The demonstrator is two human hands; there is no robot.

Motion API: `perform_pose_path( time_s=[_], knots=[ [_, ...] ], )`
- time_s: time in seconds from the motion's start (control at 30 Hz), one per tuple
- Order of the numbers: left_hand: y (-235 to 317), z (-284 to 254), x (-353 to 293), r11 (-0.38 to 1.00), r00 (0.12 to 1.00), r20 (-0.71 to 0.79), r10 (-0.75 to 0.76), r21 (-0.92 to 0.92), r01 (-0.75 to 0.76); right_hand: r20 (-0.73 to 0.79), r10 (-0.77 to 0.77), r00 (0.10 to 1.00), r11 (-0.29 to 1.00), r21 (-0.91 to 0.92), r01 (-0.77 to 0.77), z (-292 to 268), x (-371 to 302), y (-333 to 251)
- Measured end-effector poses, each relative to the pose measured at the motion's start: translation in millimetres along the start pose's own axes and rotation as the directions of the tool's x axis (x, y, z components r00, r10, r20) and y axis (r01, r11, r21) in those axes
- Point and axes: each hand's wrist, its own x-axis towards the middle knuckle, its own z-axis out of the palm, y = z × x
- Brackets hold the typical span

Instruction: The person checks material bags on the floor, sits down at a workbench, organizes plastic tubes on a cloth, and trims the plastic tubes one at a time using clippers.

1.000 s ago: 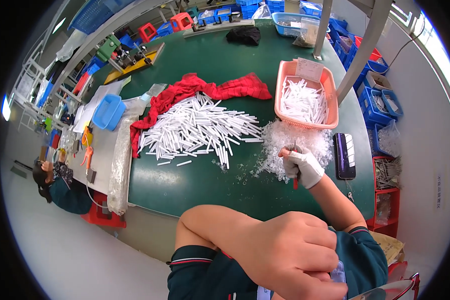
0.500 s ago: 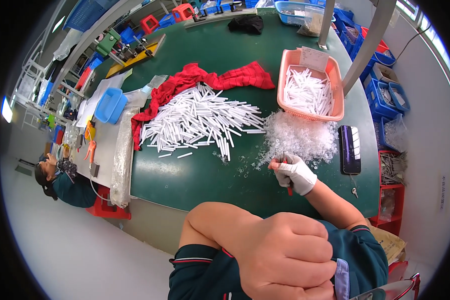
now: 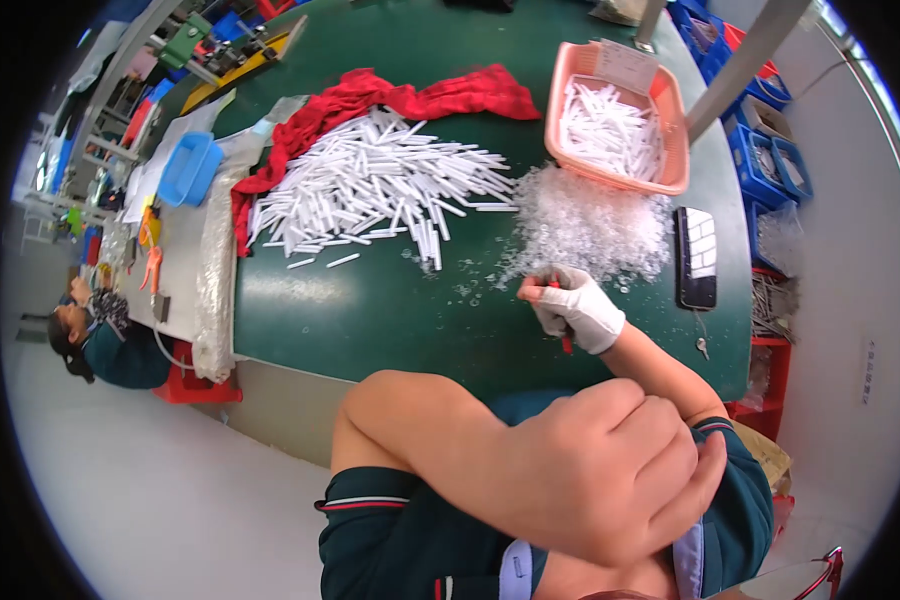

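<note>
My left hand is bare and raised close to my chest. Its fingers are curled, and whatever they may hold is hidden. In a white partial glove, my right hand grips a slim red-handled tool, whose working end I cannot make out. That hand is just in front of a heap of small clear plastic pieces. Left of the heap lies a large pile of white sticks or tubes, with a red cloth along its far side. More white sticks fill a pink basket behind the clear pieces.
A phone lies at the right of the green table. On the left are a blue tray and a long plastic-wrapped bundle. A metal post rises beyond the basket. Another person sits at far left.
The table and its things appear higher in the picture. My left hand has turned, its fingers shifting toward the right. My right hand still grips the red-handled tool by the clear heap.
</note>
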Motion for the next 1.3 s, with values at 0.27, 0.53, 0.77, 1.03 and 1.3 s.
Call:
perform_pose_path(
  time_s=[0.27,0.53,0.77,1.03,1.3],
  knots=[
    [-69.1,24.7,-138.5,0.622,0.643,0.034,-0.765,0.296,0.725,-0.125,-0.02,0.992,0.983,-0.184,-0.004,-10.6,3.6,5.8],
    [-124.3,35.7,-181.4,0.306,0.356,0.044,-0.934,0.615,0.727,-0.067,0.005,0.998,0.969,-0.246,-0.021,-5.9,8.7,6.0],
    [-131.0,39.9,-183.0,0.334,0.327,0.149,-0.933,0.698,0.633,-0.081,-0.005,0.997,0.959,-0.282,-0.018,-7.8,9.6,7.0],
    [-119.6,41.2,-172.4,0.445,0.435,0.143,-0.889,0.495,0.746,-0.007,-0.155,0.988,0.847,-0.515,0.13,-13.6,2.6,4.7],
    [-81.6,52.4,-138.1,0.378,0.453,0.151,-0.878,-0.36,0.853,0.049,-0.562,0.826,0.431,-0.834,0.343,-12.5,-12.1,-14.7]
  ],
)
